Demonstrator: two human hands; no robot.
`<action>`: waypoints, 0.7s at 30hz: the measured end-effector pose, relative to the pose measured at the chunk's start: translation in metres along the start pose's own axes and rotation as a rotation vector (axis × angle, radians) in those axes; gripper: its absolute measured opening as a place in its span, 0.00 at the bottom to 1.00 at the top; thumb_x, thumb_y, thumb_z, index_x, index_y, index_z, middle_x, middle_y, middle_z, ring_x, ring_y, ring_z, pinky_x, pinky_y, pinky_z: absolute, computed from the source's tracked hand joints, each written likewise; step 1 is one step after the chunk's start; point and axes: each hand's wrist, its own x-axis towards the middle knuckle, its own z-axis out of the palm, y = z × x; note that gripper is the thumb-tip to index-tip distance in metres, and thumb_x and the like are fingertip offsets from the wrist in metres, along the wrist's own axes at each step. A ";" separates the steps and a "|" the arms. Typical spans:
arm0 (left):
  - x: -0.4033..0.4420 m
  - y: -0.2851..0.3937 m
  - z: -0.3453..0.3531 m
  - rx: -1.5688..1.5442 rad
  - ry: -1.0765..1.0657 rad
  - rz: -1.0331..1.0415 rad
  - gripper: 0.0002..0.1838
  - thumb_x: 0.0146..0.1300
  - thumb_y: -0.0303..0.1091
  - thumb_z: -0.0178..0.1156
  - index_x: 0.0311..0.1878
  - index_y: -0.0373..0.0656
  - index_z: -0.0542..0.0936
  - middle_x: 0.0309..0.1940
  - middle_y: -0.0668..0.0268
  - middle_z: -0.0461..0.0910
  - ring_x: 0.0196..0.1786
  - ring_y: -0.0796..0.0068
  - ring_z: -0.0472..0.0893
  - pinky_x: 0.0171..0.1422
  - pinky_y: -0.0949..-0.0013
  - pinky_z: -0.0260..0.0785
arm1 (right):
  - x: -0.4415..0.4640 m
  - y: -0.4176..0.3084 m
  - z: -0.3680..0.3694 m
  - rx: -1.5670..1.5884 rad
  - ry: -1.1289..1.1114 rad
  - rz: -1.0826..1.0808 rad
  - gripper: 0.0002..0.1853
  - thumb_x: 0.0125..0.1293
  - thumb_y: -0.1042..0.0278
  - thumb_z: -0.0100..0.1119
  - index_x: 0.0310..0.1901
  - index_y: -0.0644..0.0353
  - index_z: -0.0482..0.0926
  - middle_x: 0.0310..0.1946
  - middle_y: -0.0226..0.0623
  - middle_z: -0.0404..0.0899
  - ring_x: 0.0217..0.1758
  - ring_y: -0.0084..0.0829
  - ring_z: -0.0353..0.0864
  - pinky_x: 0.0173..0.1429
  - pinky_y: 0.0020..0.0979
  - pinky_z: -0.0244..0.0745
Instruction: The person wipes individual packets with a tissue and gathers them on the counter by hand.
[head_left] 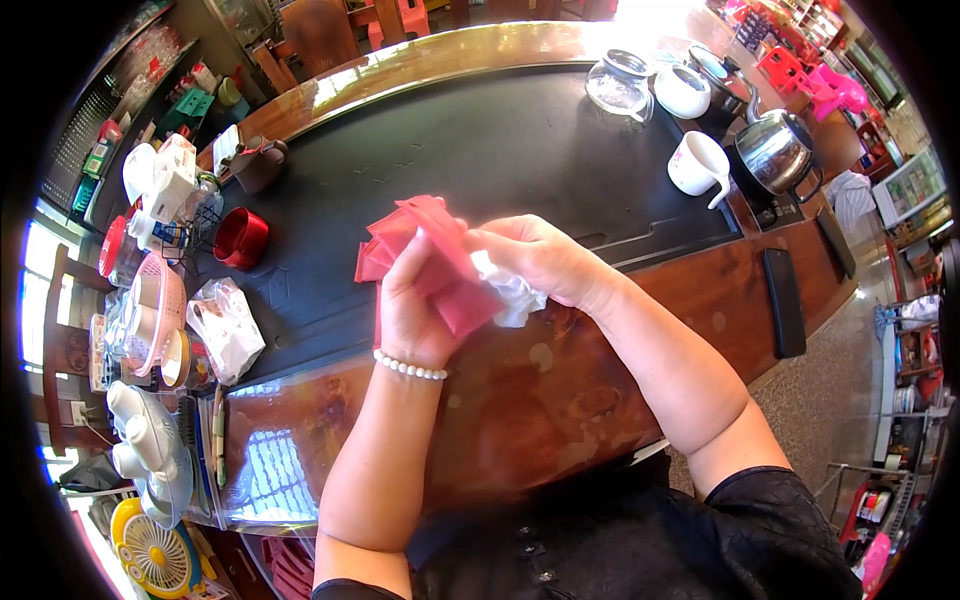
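Over the front part of the table, my left hand (pixel 415 310), with a white bead bracelet at its wrist, is closed on a folded red cloth (pixel 460 290). The cloth's loose folds stick out above and to the left of the fingers. My right hand (pixel 535 255) is at the cloth's right side, fingers pinched together by its edge. A crumpled white tissue (pixel 512 292) hangs beneath the right hand, beside the cloth, and seems held in it. The right fingertips are partly hidden.
The black tray (pixel 420 130) fills the wooden table. A red bowl (pixel 241 238), plastic bag (pixel 225 325) and pink basket (pixel 158 310) stand left. Back right are a glass pot (pixel 619 86), white mug (pixel 698 163) and kettle (pixel 775 150). A black phone (pixel 784 302) lies right.
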 end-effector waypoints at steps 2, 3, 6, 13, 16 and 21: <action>0.002 0.000 -0.004 -0.003 -0.006 0.009 0.20 0.67 0.37 0.56 0.60 0.43 0.72 0.48 0.61 0.78 0.53 0.63 0.78 0.62 0.55 0.71 | -0.003 -0.005 0.004 -0.048 0.003 0.010 0.17 0.69 0.52 0.61 0.37 0.61 0.81 0.26 0.22 0.77 0.26 0.13 0.70 0.31 0.20 0.67; 0.002 -0.001 -0.005 -0.002 -0.020 0.024 0.20 0.67 0.37 0.56 0.61 0.43 0.72 0.48 0.61 0.78 0.53 0.63 0.78 0.62 0.55 0.71 | -0.004 -0.004 0.003 -0.065 0.003 0.021 0.17 0.69 0.52 0.61 0.37 0.61 0.81 0.26 0.22 0.77 0.27 0.13 0.70 0.31 0.20 0.67; 0.003 -0.001 -0.007 -0.035 -0.093 0.054 0.21 0.67 0.37 0.55 0.61 0.41 0.71 0.49 0.60 0.77 0.54 0.63 0.78 0.63 0.55 0.71 | -0.004 -0.004 0.001 -0.099 0.001 0.055 0.17 0.69 0.53 0.61 0.36 0.62 0.81 0.27 0.23 0.77 0.27 0.13 0.71 0.32 0.20 0.67; -0.003 0.002 0.011 -0.026 -0.137 -0.027 0.23 0.67 0.34 0.53 0.64 0.40 0.69 0.52 0.60 0.77 0.55 0.63 0.77 0.63 0.55 0.71 | -0.007 -0.010 0.003 0.104 0.024 0.091 0.20 0.72 0.53 0.55 0.42 0.66 0.82 0.31 0.28 0.81 0.31 0.15 0.76 0.37 0.20 0.71; -0.001 0.001 0.009 0.075 -0.093 0.064 0.24 0.67 0.33 0.54 0.65 0.41 0.69 0.49 0.60 0.78 0.51 0.63 0.79 0.57 0.57 0.74 | -0.007 -0.011 0.002 0.142 -0.004 0.102 0.19 0.72 0.53 0.56 0.41 0.65 0.82 0.31 0.28 0.81 0.32 0.15 0.77 0.37 0.20 0.72; -0.003 0.000 0.011 0.048 -0.042 0.052 0.21 0.65 0.30 0.56 0.62 0.42 0.70 0.46 0.59 0.78 0.44 0.64 0.79 0.46 0.60 0.75 | -0.005 -0.010 0.004 0.121 0.042 0.099 0.19 0.69 0.52 0.60 0.39 0.64 0.82 0.30 0.29 0.81 0.31 0.16 0.77 0.35 0.21 0.72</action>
